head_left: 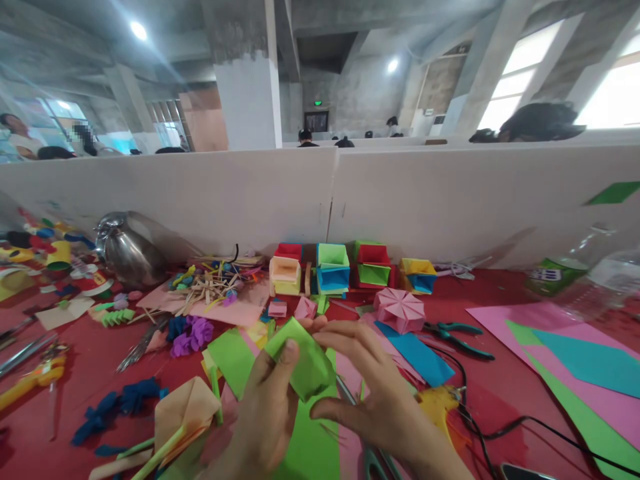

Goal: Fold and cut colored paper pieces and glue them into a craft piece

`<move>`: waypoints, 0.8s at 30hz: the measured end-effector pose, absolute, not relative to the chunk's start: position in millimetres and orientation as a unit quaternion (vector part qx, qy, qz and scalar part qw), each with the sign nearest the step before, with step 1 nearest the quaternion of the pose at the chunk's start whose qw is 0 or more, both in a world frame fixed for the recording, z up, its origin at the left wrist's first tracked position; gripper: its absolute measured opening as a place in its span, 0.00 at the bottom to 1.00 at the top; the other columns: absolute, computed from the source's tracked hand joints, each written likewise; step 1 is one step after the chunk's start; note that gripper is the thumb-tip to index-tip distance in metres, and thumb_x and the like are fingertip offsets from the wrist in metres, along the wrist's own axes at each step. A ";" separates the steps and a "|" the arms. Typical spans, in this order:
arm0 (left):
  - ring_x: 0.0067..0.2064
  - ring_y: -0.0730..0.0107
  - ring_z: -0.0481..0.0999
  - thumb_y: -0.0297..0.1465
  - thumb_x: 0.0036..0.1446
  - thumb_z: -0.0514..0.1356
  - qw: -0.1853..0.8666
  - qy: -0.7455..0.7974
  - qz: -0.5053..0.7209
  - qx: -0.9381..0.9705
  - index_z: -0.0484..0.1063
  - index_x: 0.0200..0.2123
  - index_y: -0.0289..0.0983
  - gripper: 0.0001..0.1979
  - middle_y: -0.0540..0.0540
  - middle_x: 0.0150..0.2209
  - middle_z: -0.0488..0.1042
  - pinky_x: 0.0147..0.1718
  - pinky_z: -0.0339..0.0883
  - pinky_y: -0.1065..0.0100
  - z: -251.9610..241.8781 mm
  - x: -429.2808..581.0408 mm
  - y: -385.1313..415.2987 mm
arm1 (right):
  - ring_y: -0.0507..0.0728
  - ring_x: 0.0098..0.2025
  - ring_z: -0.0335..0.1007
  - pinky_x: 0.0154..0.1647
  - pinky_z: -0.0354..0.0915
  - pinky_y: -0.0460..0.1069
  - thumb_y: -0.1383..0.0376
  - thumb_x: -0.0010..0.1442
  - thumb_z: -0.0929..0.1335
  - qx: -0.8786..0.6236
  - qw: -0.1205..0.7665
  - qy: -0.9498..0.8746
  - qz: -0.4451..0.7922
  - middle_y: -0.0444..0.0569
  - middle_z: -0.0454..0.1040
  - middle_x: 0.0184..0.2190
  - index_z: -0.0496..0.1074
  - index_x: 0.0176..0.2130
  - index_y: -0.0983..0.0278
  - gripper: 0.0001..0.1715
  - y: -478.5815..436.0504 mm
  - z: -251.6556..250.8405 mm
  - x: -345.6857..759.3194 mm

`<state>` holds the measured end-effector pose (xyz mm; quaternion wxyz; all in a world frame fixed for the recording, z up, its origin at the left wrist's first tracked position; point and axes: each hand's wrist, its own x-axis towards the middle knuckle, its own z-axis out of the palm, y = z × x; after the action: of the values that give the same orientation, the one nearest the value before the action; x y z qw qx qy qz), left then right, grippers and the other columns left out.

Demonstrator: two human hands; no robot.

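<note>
A green folded paper piece (303, 363), box-like with creased edges, is held up over the table. My left hand (270, 400) grips it from the left, the thumb lying flat on its face. My right hand (373, 383) curves round its right side. The fingers meet the upper right edge and the thumb sits by the lower corner; the exact contact is partly hidden. Beneath both hands lies a green paper sheet (313, 440). Scissors (373, 460) with dark green handles lie partly under my right hand.
Coloured paper boxes (333, 267) line the white partition (240, 200). To the right are a pink paper umbrella shape (399, 310), pliers (463, 337), a yellow glue gun (440, 407) with cable, and paper sheets (590, 360). A metal jug (133, 250) and craft scraps (200, 287) occupy the left.
</note>
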<state>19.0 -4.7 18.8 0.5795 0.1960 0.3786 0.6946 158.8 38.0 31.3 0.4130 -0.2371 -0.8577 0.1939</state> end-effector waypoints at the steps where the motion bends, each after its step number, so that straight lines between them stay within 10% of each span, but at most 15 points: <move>1: 0.43 0.57 0.76 0.37 0.44 0.68 0.593 0.361 0.699 0.169 0.75 0.27 0.37 0.10 0.47 0.29 0.80 0.46 0.66 0.61 19.3 19.5 -3.7 | 0.62 0.51 0.62 0.50 0.62 0.56 0.58 0.49 0.73 -0.235 0.394 -0.874 0.161 0.54 0.67 0.49 0.64 0.52 0.59 0.32 37.7 29.9 157.4; 12: 0.48 0.61 0.73 0.34 0.52 0.63 0.654 0.234 0.662 0.281 0.74 0.44 0.42 0.14 0.46 0.45 0.76 0.46 0.66 0.63 16.9 11.4 -2.7 | 0.59 0.47 0.66 0.47 0.64 0.53 0.68 0.56 0.68 -0.266 0.446 -0.831 0.198 0.52 0.69 0.45 0.68 0.49 0.58 0.19 40.7 28.3 159.0; 24: 0.26 0.67 0.72 0.41 0.47 0.64 0.500 0.521 0.617 0.313 0.72 0.23 0.38 0.13 0.52 0.17 0.71 0.29 0.64 0.69 -3.7 9.3 -2.1 | 0.53 0.32 0.66 0.34 0.64 0.46 0.63 0.60 0.65 -0.344 0.493 -0.689 0.405 0.44 0.69 0.29 0.72 0.33 0.62 0.07 39.8 27.8 154.0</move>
<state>9.3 -2.1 -3.7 0.4999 0.3127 0.5214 0.6169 154.0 39.8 27.8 0.4928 -0.3440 -0.6892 0.4047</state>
